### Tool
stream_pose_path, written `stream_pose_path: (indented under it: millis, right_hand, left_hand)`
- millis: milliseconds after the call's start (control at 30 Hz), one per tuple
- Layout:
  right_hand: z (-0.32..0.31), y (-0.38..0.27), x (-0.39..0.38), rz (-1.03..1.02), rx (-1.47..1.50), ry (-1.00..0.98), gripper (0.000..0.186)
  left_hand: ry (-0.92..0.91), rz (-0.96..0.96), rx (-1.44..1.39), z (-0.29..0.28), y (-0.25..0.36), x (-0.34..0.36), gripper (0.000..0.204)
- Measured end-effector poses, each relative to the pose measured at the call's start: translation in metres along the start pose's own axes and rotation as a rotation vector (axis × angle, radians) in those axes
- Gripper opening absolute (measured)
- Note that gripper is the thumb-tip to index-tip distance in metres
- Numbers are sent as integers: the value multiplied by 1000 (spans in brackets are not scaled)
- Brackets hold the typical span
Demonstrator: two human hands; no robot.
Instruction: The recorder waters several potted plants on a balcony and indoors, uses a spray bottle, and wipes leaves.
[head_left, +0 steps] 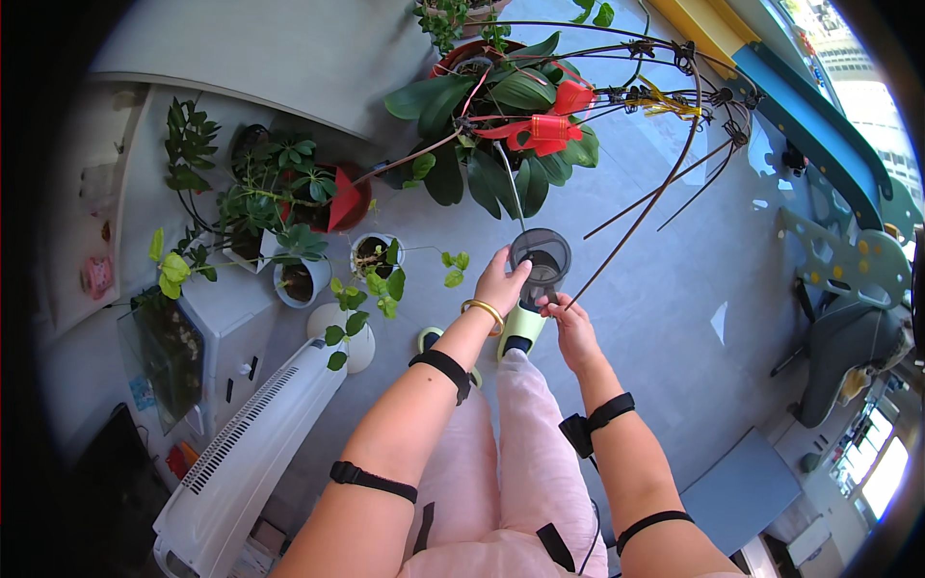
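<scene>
My left hand (501, 283) grips the side of a dark, round open-topped container (541, 260) held out in front of me. My right hand (567, 318) pinches at the container's lower right edge, fingers closed on it. A thin stem or rod rises from the container's rim toward a big potted plant (501, 106) with broad green leaves and red ribbons. Long brown arching stems (674, 164) spread from that plant, one passing just beside my right hand. A gold bangle circles my left wrist, and black straps wrap both forearms.
Several smaller potted plants (289, 207) stand to the left on the grey floor. A white radiator (251, 433) lies at lower left beside a white cabinet (231, 328). My green-and-black shoes (520, 332) show below the container. A grey seat (848, 356) stands at right.
</scene>
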State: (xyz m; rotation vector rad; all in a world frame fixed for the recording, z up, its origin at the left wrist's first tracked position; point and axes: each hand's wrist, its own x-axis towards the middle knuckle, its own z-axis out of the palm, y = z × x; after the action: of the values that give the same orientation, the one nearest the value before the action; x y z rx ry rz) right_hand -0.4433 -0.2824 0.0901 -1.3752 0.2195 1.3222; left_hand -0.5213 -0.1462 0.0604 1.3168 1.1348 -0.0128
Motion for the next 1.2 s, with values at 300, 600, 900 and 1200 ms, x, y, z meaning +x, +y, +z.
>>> stream_pose_path:
  millis: [300,600,900,1200]
  right_hand:
    - [-17,-12,-3,-3,-248,-47,15]
    - [-37,-31,-34,-166,-639,90,30]
    - [-107,-48,-58,-150,-661,209,23]
    - [-152,-52,-73,-109,-511,424,20]
  left_hand:
    - [16,11,138,11,13,-17,54]
    - [179,-23,192,49,34,-62,46]
    - [-400,-122,244,5,107,-90,67]
    - [-870,-180,888,-190,311,-3,41]
